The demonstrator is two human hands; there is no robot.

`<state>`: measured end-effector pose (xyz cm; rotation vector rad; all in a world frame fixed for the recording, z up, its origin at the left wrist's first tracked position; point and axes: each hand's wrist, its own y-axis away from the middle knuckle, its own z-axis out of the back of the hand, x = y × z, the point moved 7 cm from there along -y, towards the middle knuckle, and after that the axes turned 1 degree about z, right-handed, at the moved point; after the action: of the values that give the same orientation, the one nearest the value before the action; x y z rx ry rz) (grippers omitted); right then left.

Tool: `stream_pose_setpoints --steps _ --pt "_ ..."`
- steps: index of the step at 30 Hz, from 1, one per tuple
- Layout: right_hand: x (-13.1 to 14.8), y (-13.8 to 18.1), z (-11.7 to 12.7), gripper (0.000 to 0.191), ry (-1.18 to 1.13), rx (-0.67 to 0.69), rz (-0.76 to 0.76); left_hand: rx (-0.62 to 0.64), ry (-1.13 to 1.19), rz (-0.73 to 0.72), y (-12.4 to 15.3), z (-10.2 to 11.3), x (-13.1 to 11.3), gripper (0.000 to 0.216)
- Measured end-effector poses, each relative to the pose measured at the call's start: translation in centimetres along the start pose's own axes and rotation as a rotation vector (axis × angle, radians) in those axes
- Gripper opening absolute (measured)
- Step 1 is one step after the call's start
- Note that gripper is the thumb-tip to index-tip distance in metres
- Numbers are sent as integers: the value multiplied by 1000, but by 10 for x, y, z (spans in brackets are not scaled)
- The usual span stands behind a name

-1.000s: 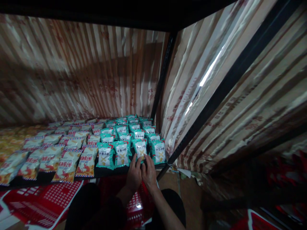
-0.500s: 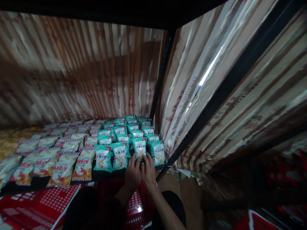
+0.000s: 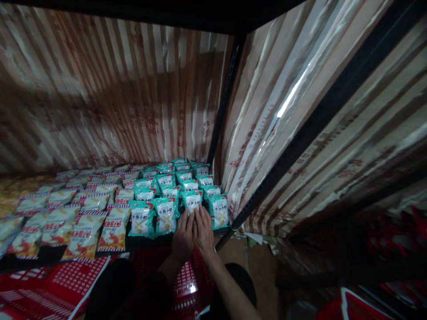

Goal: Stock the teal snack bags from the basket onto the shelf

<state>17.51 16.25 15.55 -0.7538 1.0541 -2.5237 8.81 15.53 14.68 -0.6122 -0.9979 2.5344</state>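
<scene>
Both hands, left hand (image 3: 183, 235) and right hand (image 3: 202, 230), lay flat, fingers extended, on a teal packet (image 3: 192, 201). Its neighbour (image 3: 166, 214) read "小鱼小虾".

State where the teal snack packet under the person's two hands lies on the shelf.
In the head view, the teal packet lies in the front row at the shelf's right end, third of four teal packets, beneath the left hand and right hand, near the black post.

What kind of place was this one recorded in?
Probably a shop or stockroom: a black metal shelf bears rows of teal snack bags and red-and-white ones. Both hands, left and right, rest on a front teal bag. Striped sheeting lines the rack.
</scene>
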Motion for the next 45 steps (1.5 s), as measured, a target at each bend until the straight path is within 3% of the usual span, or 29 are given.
stream_pose_setpoints --steps 21,24,30,35,45 --pt "8 14 20 51 -7 -27 14 8 26 36 9 14 -13 44" --pt "16 25 29 46 -61 -52 20 7 49 -21 19 21 -20 38" --pt "26 59 31 45 -162 25 -8 92 121 -73 50 30 -26 36" --pt "43 58 15 48 -189 88 10 55 57 -22 59 45 -10 39" --pt "107 42 -30 48 -290 136 91 -33 3 32 64 101 48 38"
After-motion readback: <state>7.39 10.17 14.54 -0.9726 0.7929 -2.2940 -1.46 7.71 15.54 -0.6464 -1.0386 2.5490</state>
